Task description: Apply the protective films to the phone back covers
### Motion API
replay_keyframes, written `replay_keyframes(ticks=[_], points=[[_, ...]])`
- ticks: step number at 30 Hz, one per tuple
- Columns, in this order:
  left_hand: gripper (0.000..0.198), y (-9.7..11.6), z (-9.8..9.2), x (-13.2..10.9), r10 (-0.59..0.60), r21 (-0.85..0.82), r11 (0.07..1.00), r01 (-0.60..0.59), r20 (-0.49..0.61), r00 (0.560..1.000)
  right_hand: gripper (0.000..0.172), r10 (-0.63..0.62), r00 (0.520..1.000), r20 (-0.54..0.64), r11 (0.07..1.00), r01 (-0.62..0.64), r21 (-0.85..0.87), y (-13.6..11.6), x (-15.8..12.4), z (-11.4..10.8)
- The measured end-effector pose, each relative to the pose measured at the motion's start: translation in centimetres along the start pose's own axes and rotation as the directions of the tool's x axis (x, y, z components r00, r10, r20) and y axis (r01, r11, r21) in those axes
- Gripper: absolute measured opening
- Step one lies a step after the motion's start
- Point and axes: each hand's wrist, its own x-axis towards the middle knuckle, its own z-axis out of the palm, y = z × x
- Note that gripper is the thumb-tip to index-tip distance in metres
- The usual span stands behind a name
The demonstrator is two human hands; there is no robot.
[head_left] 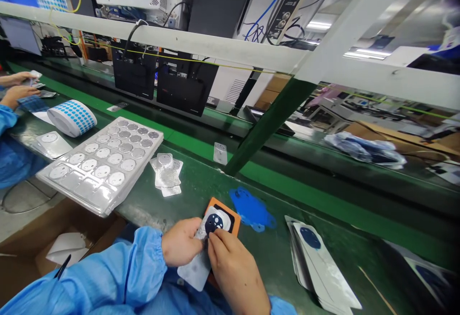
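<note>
Near the bottom centre, my left hand (182,242) pinches the edge of a pale translucent sheet (196,269). A round dark blue disc (214,223) with small holes lies on the upper part of this sheet. My right hand (235,267) has its fingertips pressed together at the disc's lower edge; whatever is between them is hidden. Beneath both hands an orange fixture (235,218) with a dark inner area shows partly. Just right of it, a patch of blue film pieces (251,208) lies on the green bench.
A clear tray (124,191) of round metallic parts stands left, beside small clear sheets (168,179). A roll with blue dots (74,118) lies behind. Stacked pale sheets (323,269) lie right. A co-worker's hands (17,87) are far left. A green post (268,126) rises from the bench.
</note>
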Motion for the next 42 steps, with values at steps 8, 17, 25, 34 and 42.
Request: replay_keyframes(ticks=[8,17,25,34,42], points=[[0.031,-0.8,0.5,0.2,-0.099,-0.207,0.974,0.095,-0.011,0.995,0.021,0.120,0.992,-0.042,0.988,-0.115,0.108,1.2,1.5,-0.3],[0.034,-0.6,0.4,0.7,-0.069,-0.108,0.992,0.060,-0.086,0.994,0.017,0.012,0.995,-0.096,0.994,-0.001,0.112,2.3,2.2,-0.8],[0.023,-0.4,0.5,0.9,-0.037,0.054,0.998,0.042,-0.093,0.995,0.020,-0.025,0.997,0.072,0.998,0.029,-0.055,0.8,1.4,0.3],[0.020,-0.2,0.3,0.6,-0.015,0.075,0.997,0.023,-0.108,0.994,0.024,-0.026,0.999,0.040,0.999,0.028,-0.035,1.3,2.7,-0.2],[0.034,-0.1,0.1,0.3,-0.077,-0.012,0.997,0.076,-0.094,0.993,0.022,0.139,0.963,0.230,0.903,-0.219,0.370,3.4,4.4,-1.0]])
